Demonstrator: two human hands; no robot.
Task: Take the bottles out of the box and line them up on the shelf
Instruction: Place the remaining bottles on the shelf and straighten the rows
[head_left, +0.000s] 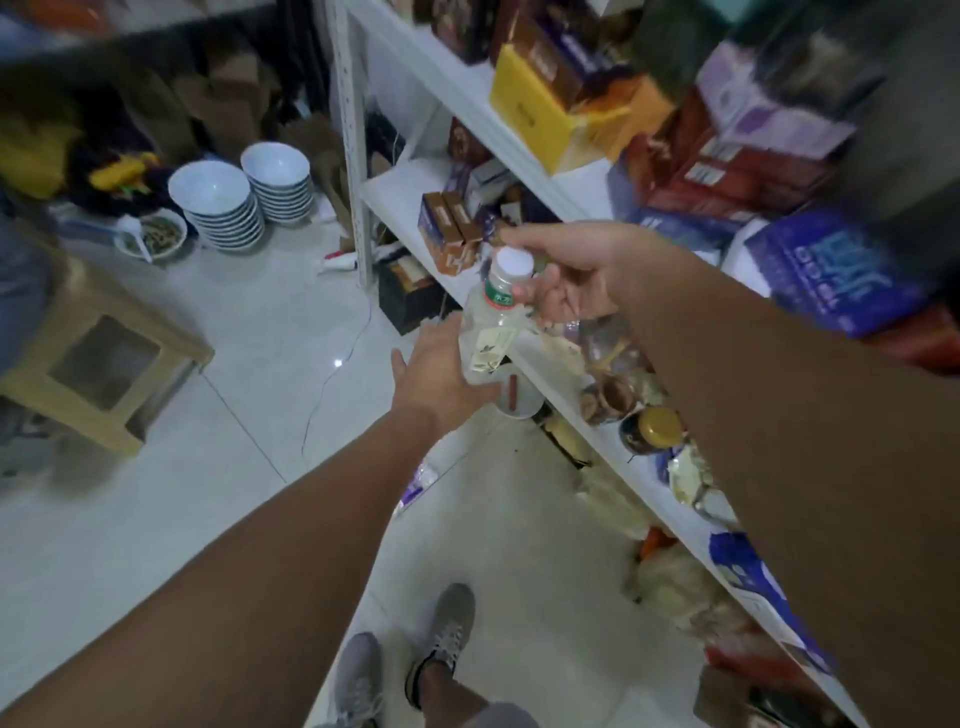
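A clear plastic bottle (493, 317) with a white cap and a green neck band hangs in the air in front of the white shelf unit (550, 364). My right hand (566, 275) pinches it near the neck with thumb and fingers. My left hand (441, 374) reaches in from below, fingers spread and touching the bottle's lower body. The box the bottles come from is not in view.
The shelves hold cartons, a yellow box (550, 114), a blue box (841, 275) and jars (654, 431). Two stacks of white bowls (244, 197) stand on the tiled floor at left, beside a wooden stool (98, 353). My feet (410, 670) stand below.
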